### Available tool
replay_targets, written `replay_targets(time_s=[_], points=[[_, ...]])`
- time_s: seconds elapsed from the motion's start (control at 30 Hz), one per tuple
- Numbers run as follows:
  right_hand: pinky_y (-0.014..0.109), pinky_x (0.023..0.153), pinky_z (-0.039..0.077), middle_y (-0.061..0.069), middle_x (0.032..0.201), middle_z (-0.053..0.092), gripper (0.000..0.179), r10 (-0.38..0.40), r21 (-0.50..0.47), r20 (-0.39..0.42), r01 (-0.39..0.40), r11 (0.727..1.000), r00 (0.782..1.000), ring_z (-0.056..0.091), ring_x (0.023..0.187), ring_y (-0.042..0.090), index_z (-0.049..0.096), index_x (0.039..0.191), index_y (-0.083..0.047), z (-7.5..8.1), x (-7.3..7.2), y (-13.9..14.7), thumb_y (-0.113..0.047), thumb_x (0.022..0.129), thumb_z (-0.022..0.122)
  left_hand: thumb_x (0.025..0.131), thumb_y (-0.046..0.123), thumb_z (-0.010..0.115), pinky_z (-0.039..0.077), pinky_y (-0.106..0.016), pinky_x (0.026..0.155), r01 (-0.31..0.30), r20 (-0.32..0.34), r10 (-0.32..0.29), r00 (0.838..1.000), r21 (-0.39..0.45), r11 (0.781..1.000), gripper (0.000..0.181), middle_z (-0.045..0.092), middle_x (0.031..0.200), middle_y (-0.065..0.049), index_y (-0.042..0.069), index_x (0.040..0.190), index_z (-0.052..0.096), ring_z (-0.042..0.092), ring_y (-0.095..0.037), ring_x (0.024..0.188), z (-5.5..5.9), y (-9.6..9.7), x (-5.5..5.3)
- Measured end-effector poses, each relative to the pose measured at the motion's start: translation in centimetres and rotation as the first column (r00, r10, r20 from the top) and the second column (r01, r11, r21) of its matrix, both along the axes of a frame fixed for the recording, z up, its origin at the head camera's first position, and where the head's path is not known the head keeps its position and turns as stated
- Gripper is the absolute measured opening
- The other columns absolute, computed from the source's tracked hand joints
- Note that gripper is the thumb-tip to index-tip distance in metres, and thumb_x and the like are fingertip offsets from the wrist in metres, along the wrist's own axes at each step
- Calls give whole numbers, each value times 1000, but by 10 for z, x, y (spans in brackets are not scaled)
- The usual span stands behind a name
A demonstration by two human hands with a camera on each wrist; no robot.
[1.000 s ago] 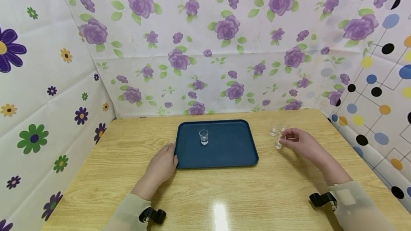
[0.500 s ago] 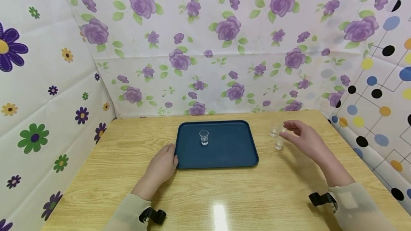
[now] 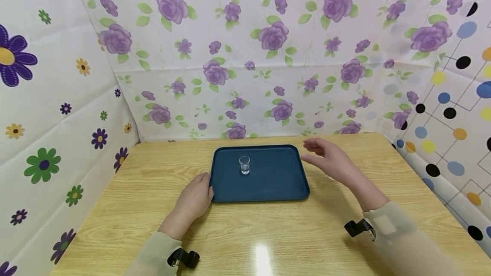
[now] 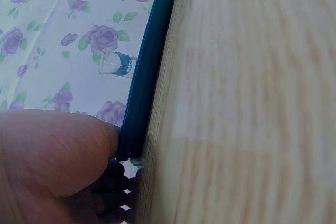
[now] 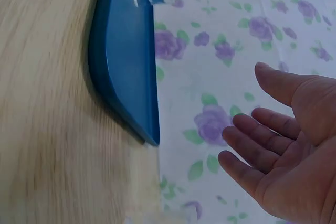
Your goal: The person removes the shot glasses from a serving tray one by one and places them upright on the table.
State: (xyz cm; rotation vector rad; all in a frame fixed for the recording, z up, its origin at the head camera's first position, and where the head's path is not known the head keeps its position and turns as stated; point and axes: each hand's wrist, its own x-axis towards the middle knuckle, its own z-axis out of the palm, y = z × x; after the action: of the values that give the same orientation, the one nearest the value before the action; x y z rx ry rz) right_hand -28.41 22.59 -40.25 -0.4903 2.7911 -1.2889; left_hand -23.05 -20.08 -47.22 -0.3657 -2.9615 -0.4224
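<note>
A dark blue tray lies on the table, and my left hand grips its left rim. In the left wrist view the thumb lies against the tray's edge. One small clear shot glass stands upright on the tray, left of its middle. My right hand hovers beside the tray's right rim, fingers apart and relaxed, holding nothing. The right wrist view shows its palm with nothing in it. Behind this hand, the shot glasses on the table are almost wholly hidden.
The wooden table ends at a flowered cloth wall at the back. Patterned cloth walls also stand at the left and the right. A black wrist camera sits on the right sleeve.
My right hand has let go of a shot glass to the right of the tray and moved left to the tray's right rim. The left hand has stayed on the tray.
</note>
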Motion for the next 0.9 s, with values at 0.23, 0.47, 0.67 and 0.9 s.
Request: replay_targets(time_s=[0.23, 0.47, 0.67, 0.9], points=[[61, 124, 43, 13, 167, 51, 72, 68, -43, 53, -66, 997, 996, 47, 155, 39, 49, 166, -12, -7, -7, -36, -44, 107, 75, 111, 8, 66, 51, -57, 118, 0, -1, 0, 1000, 5, 1000, 50, 56, 154, -34, -16, 153, 54, 56, -47, 145, 2, 1, 2], [57, 127, 41, 13, 167, 51, 74, 110, -18, 46, -109, 994, 993, 47, 155, 36, 48, 167, -10, -13, -12, -69, -40, 106, 77, 110, 7, 66, 52, -57, 118, 1, -11, -1, 1000, -5, 1000, 50, 57, 154, -33, -16, 152, 54, 56, -46, 144, 2, 0, 3], [53, 129, 39, 9, 170, 48, 79, 156, -21, 74, -154, 988, 985, 44, 158, 33, 46, 169, -12, -18, -15, -92, -45, 105, 78, 111, 8, 66, 51, -57, 119, -2, -4, 2, 1000, 3, 1000, 50, 56, 155, -33, -16, 153, 53, 55, -46, 145, 1, 0, 1], [53, 130, 38, 7, 173, 44, 81, 203, -29, 69, -201, 979, 977, 41, 160, 32, 42, 171, -15, -24, -20, -112, -42, 105, 79, 112, 9, 65, 49, -57, 120, -9, 23, 8, 1000, 12, 1000, 52, 54, 157, -34, -16, 155, 51, 54, -47, 146, -1, -1, 0]])
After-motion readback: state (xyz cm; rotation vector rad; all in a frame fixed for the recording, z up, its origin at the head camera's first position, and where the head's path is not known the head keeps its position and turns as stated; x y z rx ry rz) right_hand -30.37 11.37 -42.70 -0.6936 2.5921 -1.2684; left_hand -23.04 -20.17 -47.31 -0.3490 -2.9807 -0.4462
